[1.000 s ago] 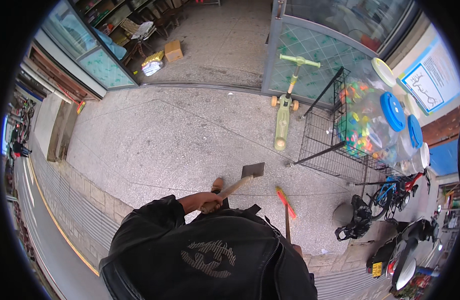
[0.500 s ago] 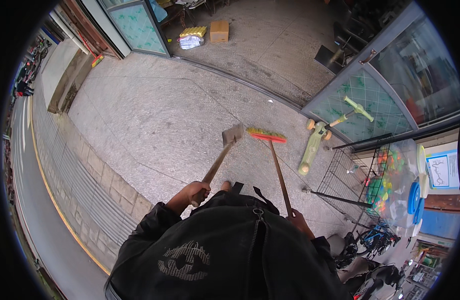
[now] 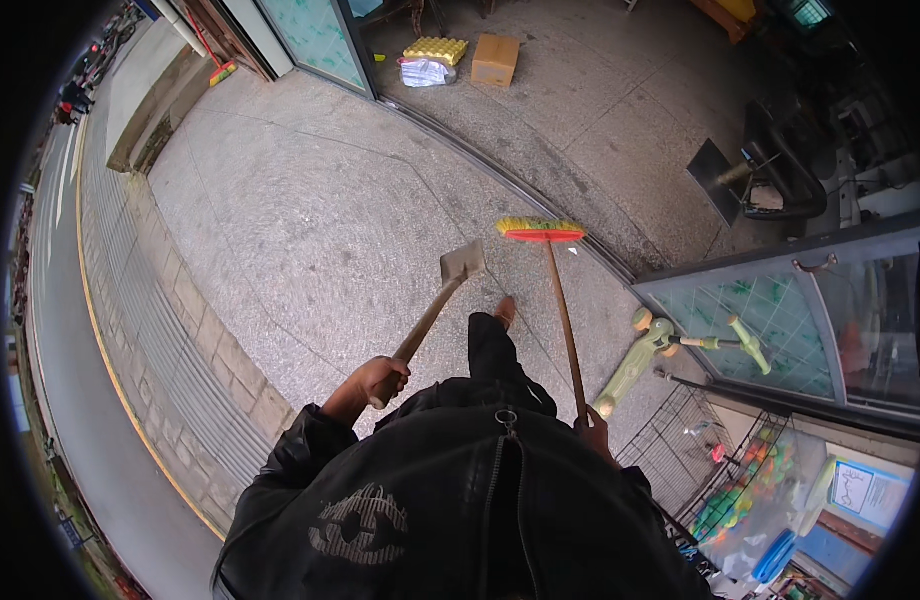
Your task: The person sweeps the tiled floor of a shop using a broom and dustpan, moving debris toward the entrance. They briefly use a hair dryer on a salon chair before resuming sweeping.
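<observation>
My left hand (image 3: 377,381) is closed around the wooden handle of a shovel (image 3: 464,262). The flat grey blade points ahead, over or on the speckled paving; I cannot tell whether it touches. With my right hand (image 3: 593,434) I grip the upper end of a broom (image 3: 543,231), its long wooden handle running forward to a red head with yellow-green bristles. The broom head lies to the right of the blade and farther off, close to the doorway track. A small white scrap (image 3: 572,251) is on the ground just beyond the broom head's right end.
A pale green scooter (image 3: 640,362) stands to the right by the open glass door (image 3: 750,300). Nearer is a black wire rack (image 3: 675,430) beside bags of colourful things. Past the doorway track sit a cardboard box (image 3: 495,61) and yellow egg trays (image 3: 436,49). A road (image 3: 80,350) runs along the left.
The broom head has moved forward toward the doorway track. One foot has stepped ahead, and my view has shifted forward and turned. Both hands keep their holds.
</observation>
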`<action>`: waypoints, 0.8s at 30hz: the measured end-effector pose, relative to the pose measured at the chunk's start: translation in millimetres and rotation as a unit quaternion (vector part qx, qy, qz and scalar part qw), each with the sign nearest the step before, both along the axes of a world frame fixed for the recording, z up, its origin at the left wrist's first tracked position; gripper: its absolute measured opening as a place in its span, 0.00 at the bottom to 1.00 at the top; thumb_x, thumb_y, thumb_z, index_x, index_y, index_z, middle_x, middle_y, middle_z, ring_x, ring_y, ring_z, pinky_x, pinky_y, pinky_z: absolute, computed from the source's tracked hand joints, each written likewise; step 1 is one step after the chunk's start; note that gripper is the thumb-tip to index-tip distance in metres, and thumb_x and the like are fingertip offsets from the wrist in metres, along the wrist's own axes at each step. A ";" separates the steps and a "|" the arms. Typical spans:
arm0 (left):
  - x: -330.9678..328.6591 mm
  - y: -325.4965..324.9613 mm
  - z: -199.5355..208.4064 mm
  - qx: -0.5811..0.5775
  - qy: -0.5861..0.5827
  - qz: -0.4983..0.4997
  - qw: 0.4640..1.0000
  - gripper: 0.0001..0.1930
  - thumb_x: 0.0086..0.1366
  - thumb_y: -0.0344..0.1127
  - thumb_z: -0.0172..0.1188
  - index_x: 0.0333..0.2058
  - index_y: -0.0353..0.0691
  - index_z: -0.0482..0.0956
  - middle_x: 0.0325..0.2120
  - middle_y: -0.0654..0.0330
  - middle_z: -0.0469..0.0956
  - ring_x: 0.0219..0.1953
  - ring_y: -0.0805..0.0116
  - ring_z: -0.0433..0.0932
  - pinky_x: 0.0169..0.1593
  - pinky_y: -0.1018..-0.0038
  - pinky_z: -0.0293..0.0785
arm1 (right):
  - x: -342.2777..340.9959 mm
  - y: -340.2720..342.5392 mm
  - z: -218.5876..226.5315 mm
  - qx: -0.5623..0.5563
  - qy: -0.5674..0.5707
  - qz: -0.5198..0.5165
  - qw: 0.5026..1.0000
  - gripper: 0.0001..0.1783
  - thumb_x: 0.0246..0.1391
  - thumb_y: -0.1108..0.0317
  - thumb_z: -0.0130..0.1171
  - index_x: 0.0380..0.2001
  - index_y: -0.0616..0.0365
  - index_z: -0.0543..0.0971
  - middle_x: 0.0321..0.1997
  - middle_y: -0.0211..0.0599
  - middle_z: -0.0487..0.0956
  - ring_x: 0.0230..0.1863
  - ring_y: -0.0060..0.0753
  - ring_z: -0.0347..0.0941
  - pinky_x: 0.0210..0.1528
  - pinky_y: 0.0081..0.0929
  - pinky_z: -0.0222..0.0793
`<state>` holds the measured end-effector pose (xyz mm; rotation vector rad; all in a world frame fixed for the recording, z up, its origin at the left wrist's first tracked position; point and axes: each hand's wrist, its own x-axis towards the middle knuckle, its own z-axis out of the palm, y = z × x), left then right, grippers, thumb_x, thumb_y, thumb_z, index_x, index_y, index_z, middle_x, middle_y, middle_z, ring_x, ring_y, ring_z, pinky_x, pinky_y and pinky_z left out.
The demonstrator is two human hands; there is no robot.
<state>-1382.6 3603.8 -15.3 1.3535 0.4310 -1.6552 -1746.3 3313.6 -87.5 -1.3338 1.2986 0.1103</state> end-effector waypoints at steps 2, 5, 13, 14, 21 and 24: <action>25.2 -33.2 5.7 0.000 0.023 0.021 1.000 0.07 0.50 0.35 0.55 0.20 0.40 0.70 0.14 0.61 0.70 0.15 0.70 0.68 0.20 0.74 0.65 | 44.5 -53.2 3.8 -0.009 0.007 0.043 0.999 0.28 0.45 0.76 0.51 0.53 0.50 0.64 0.09 0.27 0.63 0.06 0.18 0.56 0.05 0.20 0.50; 60.3 -66.3 7.7 -0.009 0.038 0.064 0.997 0.06 0.50 0.34 0.55 0.21 0.39 0.70 0.15 0.62 0.69 0.15 0.71 0.68 0.18 0.75 0.66 | 129.0 -130.3 21.1 -0.015 0.028 0.096 0.995 0.27 0.45 0.75 0.50 0.52 0.51 0.65 0.09 0.28 0.63 0.06 0.20 0.57 0.05 0.21 0.51; 153.0 -153.3 19.8 -0.017 0.022 0.121 0.992 0.05 0.50 0.33 0.54 0.24 0.39 0.70 0.14 0.64 0.68 0.14 0.74 0.67 0.16 0.78 0.65 | 358.6 -269.8 24.9 0.032 0.004 0.105 0.994 0.22 0.46 0.73 0.49 0.48 0.54 0.67 0.10 0.30 0.64 0.07 0.23 0.59 0.06 0.24 0.52; 168.8 -164.5 22.1 -0.013 0.013 0.119 0.993 0.05 0.50 0.33 0.55 0.23 0.39 0.70 0.14 0.64 0.68 0.15 0.74 0.67 0.16 0.79 0.64 | 391.4 -281.4 17.8 0.042 0.007 0.130 0.991 0.21 0.46 0.72 0.50 0.48 0.54 0.67 0.10 0.30 0.64 0.07 0.22 0.59 0.06 0.24 0.53; 289.6 -210.5 11.3 0.019 -0.014 0.142 0.990 0.05 0.48 0.32 0.55 0.19 0.39 0.70 0.13 0.63 0.68 0.14 0.74 0.67 0.18 0.77 0.63 | 632.2 -322.2 -17.5 0.062 -0.003 0.179 0.982 0.19 0.46 0.72 0.48 0.46 0.55 0.67 0.12 0.30 0.64 0.09 0.22 0.59 0.07 0.24 0.55; 338.9 -221.3 13.8 0.039 -0.013 0.121 0.992 0.06 0.48 0.32 0.55 0.19 0.36 0.72 0.13 0.61 0.69 0.15 0.72 0.69 0.19 0.76 0.65 | 733.8 -320.6 -16.2 0.068 0.020 0.166 0.984 0.18 0.46 0.72 0.47 0.44 0.54 0.67 0.13 0.31 0.64 0.09 0.23 0.60 0.08 0.26 0.55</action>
